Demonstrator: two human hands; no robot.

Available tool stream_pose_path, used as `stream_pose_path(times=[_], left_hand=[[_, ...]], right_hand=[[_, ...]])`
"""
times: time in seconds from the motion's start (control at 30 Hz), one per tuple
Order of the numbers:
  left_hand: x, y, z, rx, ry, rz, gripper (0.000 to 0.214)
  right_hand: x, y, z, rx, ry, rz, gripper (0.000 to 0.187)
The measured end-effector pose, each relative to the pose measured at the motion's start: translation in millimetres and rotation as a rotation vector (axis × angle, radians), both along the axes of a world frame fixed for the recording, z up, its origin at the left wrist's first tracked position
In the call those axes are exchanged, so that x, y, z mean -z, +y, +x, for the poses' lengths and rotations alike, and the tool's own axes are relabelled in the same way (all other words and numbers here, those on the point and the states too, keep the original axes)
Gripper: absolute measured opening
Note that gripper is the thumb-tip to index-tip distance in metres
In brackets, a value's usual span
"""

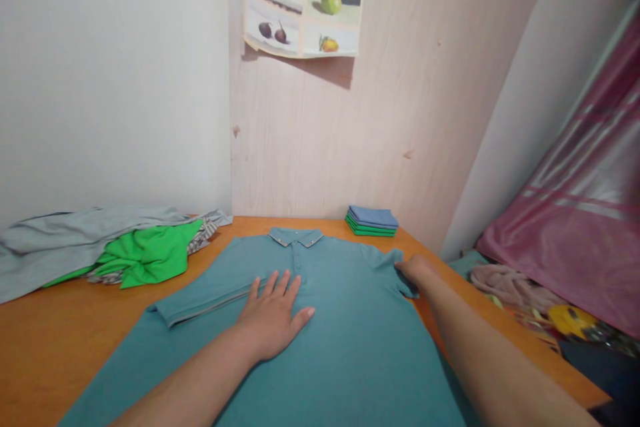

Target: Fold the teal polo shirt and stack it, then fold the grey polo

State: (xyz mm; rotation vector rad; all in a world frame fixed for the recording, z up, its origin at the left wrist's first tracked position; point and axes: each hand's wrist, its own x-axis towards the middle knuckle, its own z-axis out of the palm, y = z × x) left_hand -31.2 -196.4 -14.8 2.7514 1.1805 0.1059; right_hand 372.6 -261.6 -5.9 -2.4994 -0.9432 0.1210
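A teal polo shirt (350, 340) lies front side up on the orange table (30, 347), its collar (296, 236) toward the wall. The sleeve on the left is folded inward across the chest. My left hand (273, 317) rests flat on the shirt front with fingers spread, just below the buttons. At the right, my right hand (419, 269) grips the edge of the other sleeve (385, 263), which is bunched and slightly raised there. Part of that hand's fingers is hidden from view.
Loose clothes, a grey garment (65, 240) and a bright green one (155, 253), lie heaped at the left. A folded stack of blue and green cloth (373, 221) sits at the back. Beyond the table's right edge are a pink curtain (565, 240) and assorted items.
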Motion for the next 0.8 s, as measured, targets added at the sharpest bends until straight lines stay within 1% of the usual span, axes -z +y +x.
stream_pose_path(times=[0.07, 0.17, 0.3, 0.47, 0.53, 0.63, 0.73, 0.8], left_hand=[[0.3, 0, 0, 0.002, -0.006, 0.006, 0.09], [0.1, 0, 0, 0.0, -0.007, 0.007, 0.089], [-2.2, -2, 0, -0.001, -0.01, -0.005, 0.089], [-2.9, -2, 0, -0.008, -0.014, -0.014, 0.089], [-2.0, -2, 0, -0.006, -0.019, -0.011, 0.088], [-1.4, -1, 0, -0.002, -0.023, -0.005, 0.088], [-2.7, -2, 1, -0.006, -0.016, -0.007, 0.089], [-3.6, -3, 1, -0.006, -0.014, -0.011, 0.089]], right_hand=[[5.4, 3, 0, 0.033, -0.048, -0.031, 0.026], [8.4, 6, -2, 0.029, -0.11, -0.045, 0.025], [2.7, 5, -5, 0.024, -0.178, -0.027, 0.03], [-19.1, 4, -17, -0.014, -0.264, 0.005, 0.026], [-30.7, 5, -27, -0.042, -0.303, 0.014, 0.025], [-47.7, 7, -51, -0.107, -0.364, 0.03, 0.025], [-61.8, 8, -82, -0.219, -0.422, 0.059, 0.026], [-69.1, 8, -99, -0.363, -0.41, 0.119, 0.028]])
